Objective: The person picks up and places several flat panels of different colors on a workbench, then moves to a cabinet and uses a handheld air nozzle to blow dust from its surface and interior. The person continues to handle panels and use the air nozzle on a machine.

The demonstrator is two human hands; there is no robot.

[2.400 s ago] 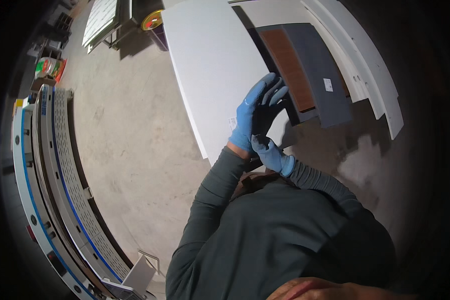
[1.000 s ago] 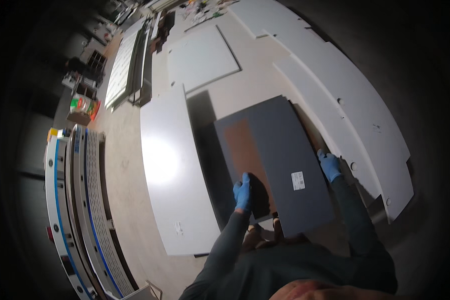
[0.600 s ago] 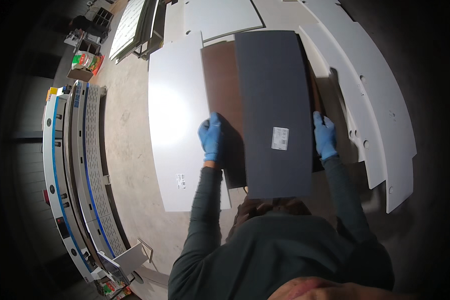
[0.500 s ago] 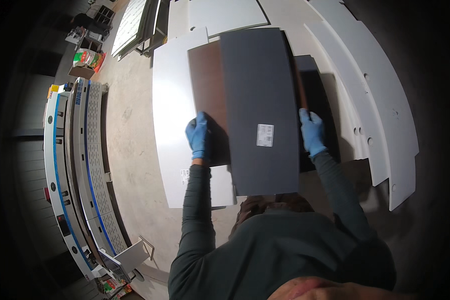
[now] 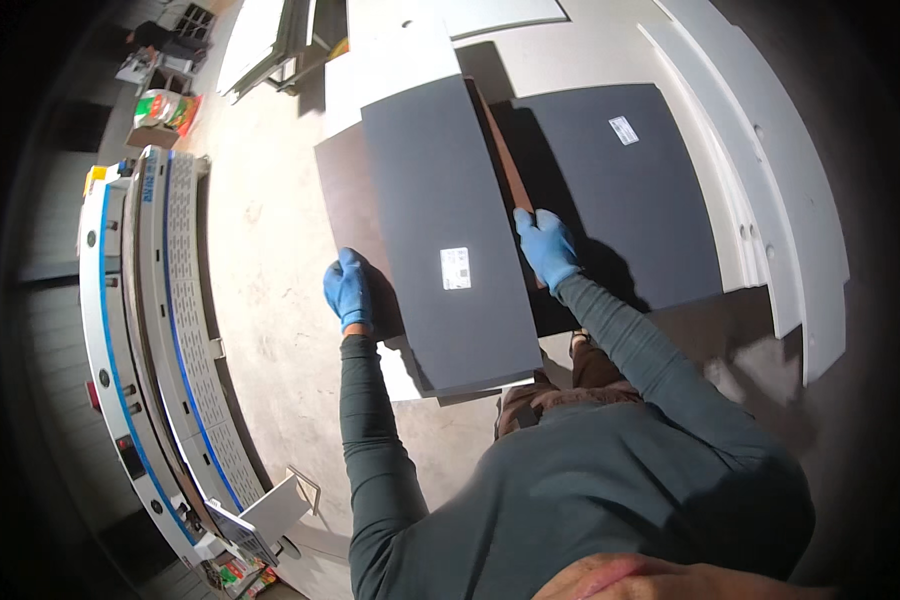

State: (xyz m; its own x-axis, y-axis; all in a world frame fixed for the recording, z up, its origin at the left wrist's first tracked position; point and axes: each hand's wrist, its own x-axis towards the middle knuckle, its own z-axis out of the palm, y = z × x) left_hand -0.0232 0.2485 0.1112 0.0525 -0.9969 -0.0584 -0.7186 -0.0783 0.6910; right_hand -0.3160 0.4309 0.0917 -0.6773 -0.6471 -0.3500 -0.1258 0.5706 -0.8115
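Note:
A dark grey panel (image 5: 450,210) with a white label lies on top of a brown panel (image 5: 353,190), which juts out on the left and shows as a thin strip on the right. My left hand (image 5: 348,290), in a blue glove, is closed on the brown panel's left edge. Gloved in blue too, my right hand (image 5: 547,247) grips the right edge of the stacked panels. Under my right forearm lies another dark grey panel (image 5: 620,210) with a label. White panels (image 5: 400,50) are partly covered below and beyond the stack.
Long white panels (image 5: 760,170) with round holes are stacked along the right. A long white and blue machine (image 5: 160,340) stands on the left. At the far left, leaning panels (image 5: 260,45) rest on a rack, near a colourful sack (image 5: 167,110).
Both hands have shifted left with the stacked brown and grey panels, which now tilt slightly. Much more of the right-hand dark grey panel shows, its label included.

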